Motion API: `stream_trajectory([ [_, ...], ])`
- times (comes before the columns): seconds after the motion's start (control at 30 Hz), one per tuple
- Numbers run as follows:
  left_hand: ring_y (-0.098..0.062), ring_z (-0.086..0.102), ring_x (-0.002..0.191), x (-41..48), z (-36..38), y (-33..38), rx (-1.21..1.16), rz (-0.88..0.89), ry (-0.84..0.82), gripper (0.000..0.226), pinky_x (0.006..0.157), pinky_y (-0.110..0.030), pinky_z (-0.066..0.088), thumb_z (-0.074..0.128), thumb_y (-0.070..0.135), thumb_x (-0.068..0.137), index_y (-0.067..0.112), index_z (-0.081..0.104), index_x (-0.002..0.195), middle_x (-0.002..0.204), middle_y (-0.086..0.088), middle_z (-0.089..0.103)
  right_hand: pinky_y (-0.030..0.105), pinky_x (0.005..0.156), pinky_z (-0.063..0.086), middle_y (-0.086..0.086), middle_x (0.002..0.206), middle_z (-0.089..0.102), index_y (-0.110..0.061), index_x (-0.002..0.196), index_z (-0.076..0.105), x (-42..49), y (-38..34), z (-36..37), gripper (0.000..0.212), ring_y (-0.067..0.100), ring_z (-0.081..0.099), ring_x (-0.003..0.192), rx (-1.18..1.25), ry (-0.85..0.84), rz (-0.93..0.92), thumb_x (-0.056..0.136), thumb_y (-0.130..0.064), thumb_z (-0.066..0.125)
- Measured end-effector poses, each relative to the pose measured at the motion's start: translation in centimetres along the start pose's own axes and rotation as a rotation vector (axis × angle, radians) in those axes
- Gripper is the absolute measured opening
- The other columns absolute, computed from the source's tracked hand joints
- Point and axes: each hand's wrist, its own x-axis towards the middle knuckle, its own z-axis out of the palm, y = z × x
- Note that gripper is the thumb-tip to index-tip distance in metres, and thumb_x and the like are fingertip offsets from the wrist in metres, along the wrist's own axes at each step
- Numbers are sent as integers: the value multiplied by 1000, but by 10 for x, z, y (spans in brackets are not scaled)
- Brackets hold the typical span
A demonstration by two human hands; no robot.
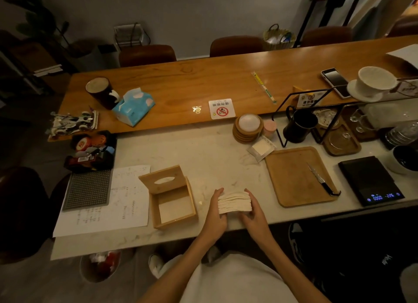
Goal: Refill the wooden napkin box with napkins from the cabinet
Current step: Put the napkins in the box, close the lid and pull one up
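Napkins [234, 202] sat as a thick, squared stack between my two grips, near the front edge of the pale bench [203, 158]. My left grip [216, 208] held the stack's left side, with the thumb on the far edge and the fingers curled in at the near edge. My right grip [253, 212] held the right side in much the same way, thumb up by the far corner. Both grips were closed on the stack, so it was pinned between the palms. I could not tell whether its underside touched the bench or hung just above it.

I saw the wooden napkin box [175, 221] just to the left of the left grip, apart from it. Its slotted lid [162, 181] was tilted up at the far side, and the pale floor of the box showed. A sheet of printed paper [106, 212] lay at the box's left side, with a grey studded mat [88, 189] at the sheet's left.

To the right of the right grip, near but apart, lay a wooden tray [291, 180] with a knife [320, 180] on it. Beyond that was a black scale [368, 178] with its display lit.
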Motion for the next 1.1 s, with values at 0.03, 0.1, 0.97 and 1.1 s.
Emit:
stream_trajectory([
  [0.03,-2,37,136,0,0,-2,9,12,1,63,111,-10,29,47,-9,93,13,26,148,149,-4,39,32,110,40,2,142,50,-12,145,37,0,1,0,59,12,48,130,14,29,-5,92,-1,59],
  [0.1,17,31,132,0,-1,-3,41,45,3,58,112,-8,26,46,-9,93,15,32,143,147,-2,40,33,103,48,3,128,59,-14,132,49,1,2,-2,44,14,57,120,31,73,-24,91,-1,60],
  [0.97,-17,53,116,4,-32,27,-51,-48,-249,27,98,-32,49,50,10,97,23,46,120,123,-1,54,34,104,42,-9,142,38,-37,148,28,30,-39,-58,82,13,43,127,-537,-423,44,81,-32,74],
  [1.1,-11,55,113,-1,-31,33,-138,106,-149,26,95,-20,46,55,5,95,9,51,120,119,-2,57,28,96,45,-9,128,60,-30,133,54,27,-52,-39,49,12,55,114,-867,-254,-343,86,-24,68],
])
